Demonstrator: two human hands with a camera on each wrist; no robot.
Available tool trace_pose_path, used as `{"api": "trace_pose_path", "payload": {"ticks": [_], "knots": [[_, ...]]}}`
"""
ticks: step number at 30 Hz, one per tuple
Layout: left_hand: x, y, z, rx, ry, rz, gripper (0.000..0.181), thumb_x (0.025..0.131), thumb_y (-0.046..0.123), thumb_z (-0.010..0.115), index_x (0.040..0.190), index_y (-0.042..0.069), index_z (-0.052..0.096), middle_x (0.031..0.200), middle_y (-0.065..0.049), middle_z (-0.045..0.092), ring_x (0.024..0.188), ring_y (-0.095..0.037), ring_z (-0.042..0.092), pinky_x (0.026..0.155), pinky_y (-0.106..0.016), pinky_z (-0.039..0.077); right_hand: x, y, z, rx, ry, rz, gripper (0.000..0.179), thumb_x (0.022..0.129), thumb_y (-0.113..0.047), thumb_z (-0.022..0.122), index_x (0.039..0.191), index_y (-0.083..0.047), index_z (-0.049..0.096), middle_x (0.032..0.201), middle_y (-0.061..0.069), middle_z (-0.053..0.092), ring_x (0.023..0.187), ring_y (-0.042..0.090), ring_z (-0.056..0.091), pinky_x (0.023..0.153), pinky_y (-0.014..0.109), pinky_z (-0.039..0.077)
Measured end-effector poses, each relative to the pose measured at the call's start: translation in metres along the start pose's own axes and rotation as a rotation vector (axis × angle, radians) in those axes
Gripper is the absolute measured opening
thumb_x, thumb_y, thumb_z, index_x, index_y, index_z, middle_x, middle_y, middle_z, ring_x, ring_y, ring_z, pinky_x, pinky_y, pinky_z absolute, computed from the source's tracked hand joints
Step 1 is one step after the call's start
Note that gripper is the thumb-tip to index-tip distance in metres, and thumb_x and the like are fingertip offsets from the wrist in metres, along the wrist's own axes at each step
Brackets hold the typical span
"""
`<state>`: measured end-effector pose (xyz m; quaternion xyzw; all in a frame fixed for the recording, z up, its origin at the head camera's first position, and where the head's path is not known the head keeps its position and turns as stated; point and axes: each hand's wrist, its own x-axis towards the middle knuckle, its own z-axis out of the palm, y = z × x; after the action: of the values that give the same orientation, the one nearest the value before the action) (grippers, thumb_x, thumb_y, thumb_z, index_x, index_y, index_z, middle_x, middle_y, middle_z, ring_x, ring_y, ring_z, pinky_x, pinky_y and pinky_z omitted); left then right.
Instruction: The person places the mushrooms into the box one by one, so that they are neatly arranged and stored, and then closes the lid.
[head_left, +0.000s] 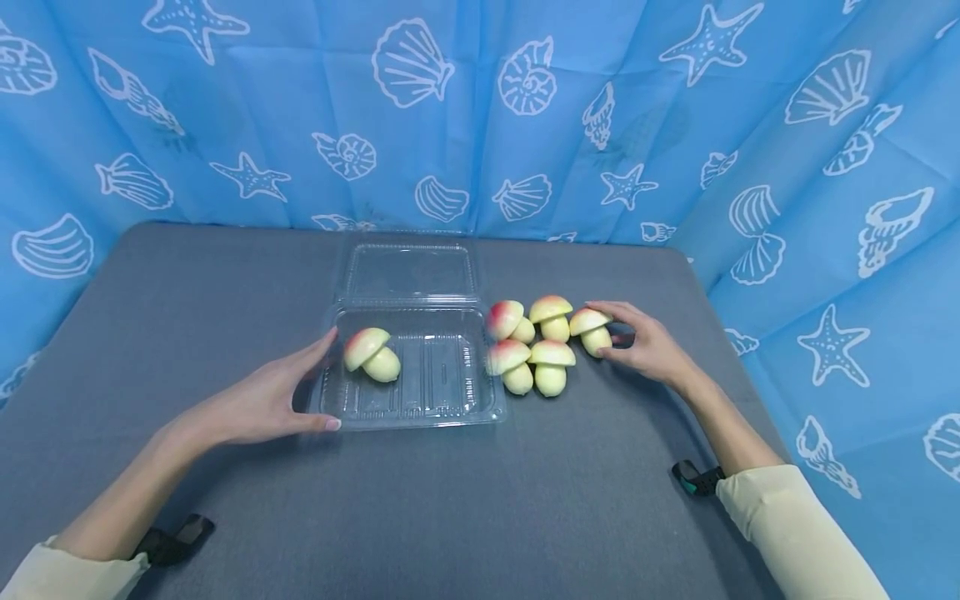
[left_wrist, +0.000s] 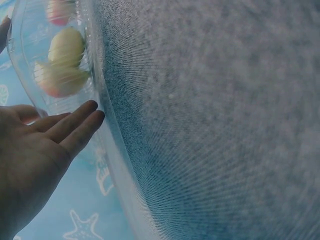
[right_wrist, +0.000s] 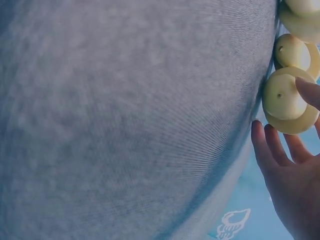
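Observation:
A clear plastic clamshell box (head_left: 442, 421) lies with its lid folded back, and one toy mushroom (head_left: 372, 354) with a red-and-yellow cap rests inside, towards the left. My left hand (head_left: 262, 400) is at the box's left edge, fingers and thumb spread and fairly straight, touching or very near the rim; the left wrist view shows the hand (left_wrist: 45, 145) beside the wall. To the right of the box my right hand (head_left: 648, 342) holds the rightmost mushroom (head_left: 595, 333) between thumb and fingers. In the right wrist view, the thumb lies against its pale stem (right_wrist: 285, 97).
Several more mushrooms (head_left: 551, 354) are bunched between the box and my right hand, the left ones against the box's right rim. A grey cloth (head_left: 480, 508) covers the table. Behind it hangs a blue curtain (head_left: 465, 125) with white shells and starfish.

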<state>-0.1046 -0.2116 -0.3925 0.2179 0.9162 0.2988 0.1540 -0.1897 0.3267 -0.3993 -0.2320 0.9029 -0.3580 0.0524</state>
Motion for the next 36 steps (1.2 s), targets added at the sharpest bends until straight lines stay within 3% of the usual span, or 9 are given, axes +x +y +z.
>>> {"api": "trace_pose_path", "payload": {"ticks": [15, 25, 31, 36], "knots": [[0.000, 0.002, -0.001, -0.009, -0.003, 0.001, 0.121, 0.078, 0.059, 0.077, 0.160, 0.008, 0.004, 0.163, -0.023, 0.015, 0.143, -0.044, 0.029, 0.111, -0.062, 0.030, 0.002, -0.001, -0.002, 0.023, -0.019, 0.073, 0.074, 0.087, -0.010, 0.078, 0.152, -0.012, 0.041, 0.137, 0.017, 0.048, 0.123, 0.040, 0.053, 0.099, 0.054, 0.048], [0.001, 0.001, -0.001, -0.001, -0.007, 0.003, 0.121, 0.078, 0.057, 0.078, 0.160, 0.009, 0.004, 0.163, -0.022, 0.014, 0.145, -0.044, 0.023, 0.113, -0.062, 0.026, 0.001, -0.002, -0.008, 0.063, 0.058, 0.048, 0.071, 0.086, -0.008, 0.078, 0.149, -0.016, 0.045, 0.135, 0.014, 0.049, 0.121, 0.039, 0.053, 0.096, 0.057, 0.048], [0.002, 0.002, -0.002, 0.004, -0.009, 0.005, 0.120, 0.079, 0.055, 0.079, 0.160, 0.009, 0.004, 0.163, -0.021, 0.014, 0.146, -0.044, 0.021, 0.113, -0.063, 0.026, 0.003, -0.009, -0.009, 0.049, 0.100, 0.017, 0.073, 0.085, -0.004, 0.078, 0.149, -0.015, 0.046, 0.132, 0.011, 0.050, 0.116, 0.030, 0.054, 0.094, 0.044, 0.051], [0.002, 0.002, -0.002, 0.006, -0.005, 0.018, 0.119, 0.080, 0.054, 0.079, 0.160, 0.009, 0.004, 0.163, -0.021, 0.014, 0.146, -0.044, 0.021, 0.113, -0.062, 0.025, 0.002, -0.036, -0.014, 0.059, 0.115, -0.032, 0.070, 0.084, 0.004, 0.075, 0.147, -0.001, 0.044, 0.128, 0.020, 0.050, 0.111, 0.031, 0.054, 0.094, 0.031, 0.052]]}}
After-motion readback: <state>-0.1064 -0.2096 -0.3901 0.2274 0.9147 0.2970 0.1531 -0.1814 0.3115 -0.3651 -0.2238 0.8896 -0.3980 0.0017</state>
